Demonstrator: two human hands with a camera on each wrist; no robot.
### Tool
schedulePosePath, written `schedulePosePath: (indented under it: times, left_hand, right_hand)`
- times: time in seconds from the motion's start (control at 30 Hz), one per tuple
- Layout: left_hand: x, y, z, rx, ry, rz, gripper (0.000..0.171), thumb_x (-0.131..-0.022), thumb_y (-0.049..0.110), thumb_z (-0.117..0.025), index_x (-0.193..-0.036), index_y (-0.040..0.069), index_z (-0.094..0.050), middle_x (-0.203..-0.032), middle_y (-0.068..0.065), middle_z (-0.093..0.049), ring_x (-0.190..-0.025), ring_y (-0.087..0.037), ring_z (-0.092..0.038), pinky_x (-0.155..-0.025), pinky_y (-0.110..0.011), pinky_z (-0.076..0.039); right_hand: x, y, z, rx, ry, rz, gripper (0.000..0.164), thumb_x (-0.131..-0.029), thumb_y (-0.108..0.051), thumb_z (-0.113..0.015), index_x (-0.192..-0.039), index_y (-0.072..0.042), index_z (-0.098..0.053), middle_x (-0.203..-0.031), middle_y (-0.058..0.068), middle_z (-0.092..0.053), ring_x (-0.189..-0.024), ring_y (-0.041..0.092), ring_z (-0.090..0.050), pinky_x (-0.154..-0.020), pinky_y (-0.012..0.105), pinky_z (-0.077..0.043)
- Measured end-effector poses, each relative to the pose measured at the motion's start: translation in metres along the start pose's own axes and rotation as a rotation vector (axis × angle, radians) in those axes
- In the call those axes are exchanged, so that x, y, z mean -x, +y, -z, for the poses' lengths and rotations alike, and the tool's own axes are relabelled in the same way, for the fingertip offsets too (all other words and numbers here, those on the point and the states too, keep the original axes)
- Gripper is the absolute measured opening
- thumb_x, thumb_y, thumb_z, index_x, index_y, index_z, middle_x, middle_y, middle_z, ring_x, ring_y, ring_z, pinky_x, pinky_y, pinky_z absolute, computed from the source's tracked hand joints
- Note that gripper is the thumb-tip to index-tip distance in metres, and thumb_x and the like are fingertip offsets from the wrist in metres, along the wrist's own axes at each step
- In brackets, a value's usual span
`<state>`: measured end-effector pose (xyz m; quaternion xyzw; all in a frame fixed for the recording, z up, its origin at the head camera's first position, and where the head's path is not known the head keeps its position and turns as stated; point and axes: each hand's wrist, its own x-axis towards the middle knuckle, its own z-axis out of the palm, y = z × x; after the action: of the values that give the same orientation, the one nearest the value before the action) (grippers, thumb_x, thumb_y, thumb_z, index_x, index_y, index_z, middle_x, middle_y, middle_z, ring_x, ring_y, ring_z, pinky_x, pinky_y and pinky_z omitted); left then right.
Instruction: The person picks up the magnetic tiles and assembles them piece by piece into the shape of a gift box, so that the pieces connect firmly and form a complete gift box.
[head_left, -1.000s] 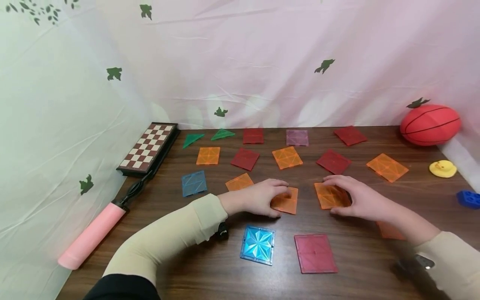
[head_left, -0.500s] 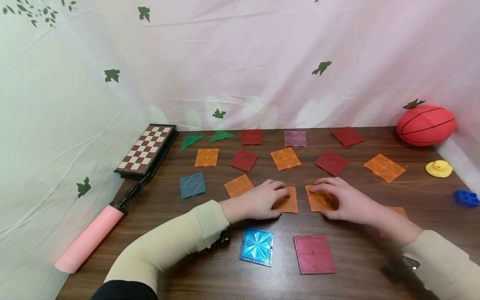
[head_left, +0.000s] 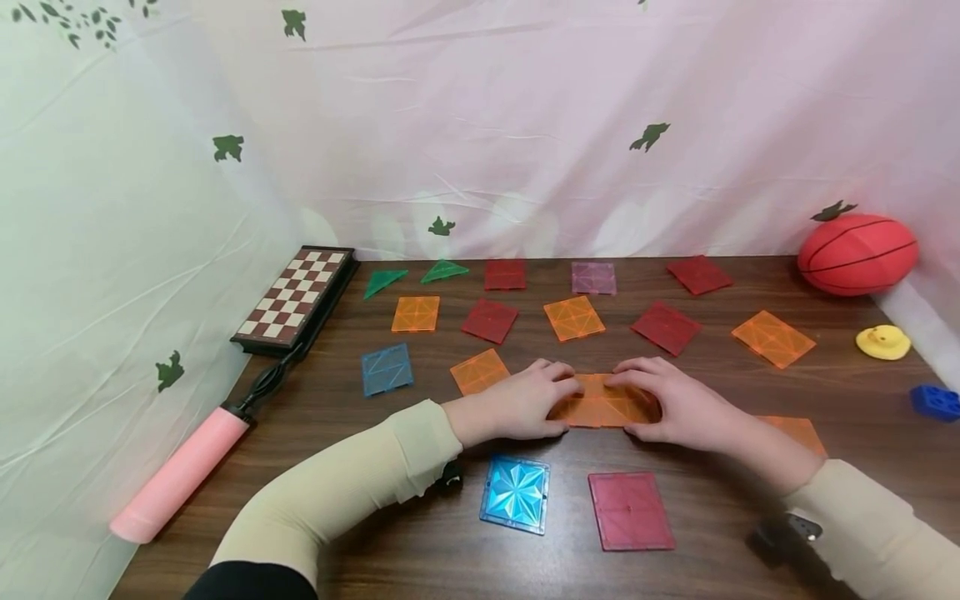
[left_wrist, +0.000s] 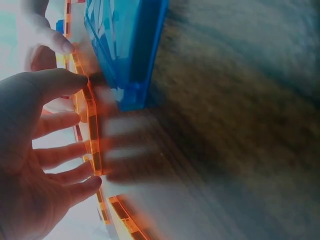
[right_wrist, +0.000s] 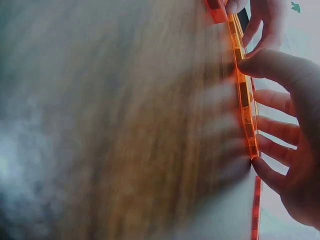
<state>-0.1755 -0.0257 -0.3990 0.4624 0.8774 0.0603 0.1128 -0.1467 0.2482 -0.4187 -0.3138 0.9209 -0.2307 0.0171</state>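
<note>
Two translucent orange square magnetic tiles lie side by side on the table, their facing edges meeting between my hands. My left hand point(head_left: 521, 403) grips the left tile point(head_left: 583, 410), thumb at the near edge and fingers along the far side. With the same kind of hold, my right hand point(head_left: 678, 407) grips the right tile point(head_left: 621, 403). The left wrist view shows the left thumb point(left_wrist: 60, 84) against the orange edge point(left_wrist: 92, 120). In the right wrist view the right fingertips curl around the orange tile edge point(right_wrist: 244, 95). Fingers cover parts of both tiles.
Nearer stand a shiny blue square tile point(head_left: 515, 494) and a dark pink tile point(head_left: 632, 511). Several other orange, red, green and purple tiles lie behind. A chessboard point(head_left: 292, 296) and pink pump point(head_left: 183, 475) are left; a red ball point(head_left: 858, 254), yellow duck point(head_left: 883, 342) and blue brick point(head_left: 935, 402) are right.
My right hand has slid its orange tile leftward, closing the gap until it meets the left tile. My left hand has stayed nearly still on its tile.
</note>
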Motion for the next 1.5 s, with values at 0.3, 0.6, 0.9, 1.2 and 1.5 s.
schedulePosePath:
  times: [0.3,0.6,0.9,1.2,1.5]
  left_hand:
    - [0.001,0.001,0.0,0.003,0.01,-0.007,0.051,-0.099,0.036,-0.067,-0.144,0.015,-0.056,-0.149,-0.01,-0.048,-0.131,-0.025,-0.046,-0.11,-0.029,-0.039]
    - [0.003,0.0,-0.003,0.023,0.015,-0.007,0.051,-0.098,0.035,-0.068,-0.143,0.014,-0.056,-0.148,-0.01,-0.047,-0.132,-0.023,-0.046,-0.11,-0.028,-0.039]
    - [0.002,0.0,-0.003,0.031,0.021,-0.023,0.051,-0.097,0.034,-0.069,-0.143,0.014,-0.057,-0.148,-0.009,-0.048,-0.131,-0.023,-0.047,-0.11,-0.028,-0.039]
    - [0.0,-0.001,-0.001,0.032,0.008,-0.02,0.052,-0.097,0.035,-0.069,-0.144,0.015,-0.056,-0.149,-0.009,-0.048,-0.132,-0.023,-0.046,-0.11,-0.029,-0.039]
    - [-0.002,-0.002,0.001,0.034,0.009,-0.025,0.052,-0.097,0.035,-0.07,-0.143,0.015,-0.057,-0.147,-0.009,-0.049,-0.129,-0.022,-0.048,-0.108,-0.028,-0.04]
  right_hand:
    - [-0.009,0.017,0.028,-0.062,0.087,-0.063,0.045,-0.088,-0.023,-0.082,-0.128,-0.008,-0.066,-0.132,0.013,-0.061,-0.126,0.038,-0.051,-0.102,0.063,-0.039]
    - [-0.03,0.067,0.047,0.036,0.063,-0.323,0.054,-0.093,-0.026,-0.076,-0.132,0.006,-0.056,-0.134,0.033,-0.053,-0.124,0.052,-0.044,-0.105,0.067,-0.033]
    - [-0.033,0.063,0.038,0.015,-0.001,-0.244,0.047,-0.087,-0.015,-0.08,-0.128,0.0,-0.063,-0.136,0.029,-0.054,-0.124,0.049,-0.046,-0.104,0.066,-0.035]
    - [-0.041,0.046,0.034,-0.06,-0.067,-0.086,0.044,-0.087,-0.008,-0.08,-0.129,-0.008,-0.066,-0.143,0.025,-0.052,-0.131,0.049,-0.043,-0.106,0.069,-0.033]
    - [-0.046,0.042,0.032,-0.09,-0.104,-0.031,0.045,-0.089,-0.005,-0.077,-0.132,-0.009,-0.066,-0.147,0.023,-0.049,-0.135,0.047,-0.041,-0.106,0.068,-0.034]
